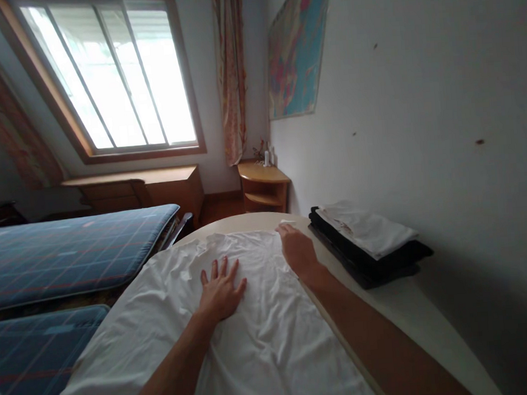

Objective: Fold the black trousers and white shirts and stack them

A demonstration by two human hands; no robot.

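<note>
White cloth (266, 343) lies under the splayed left hand (220, 291), its right edge running near to far toward the curled right hand (296, 247), whose grip I cannot tell.

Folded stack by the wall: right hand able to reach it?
Likely yes: the right hand is left of the folded stack, with only tabletop showing between them. It touches the white cloth.

White cloth (269, 337) lies spread, wrinkled, across a table (404, 308).
</note>
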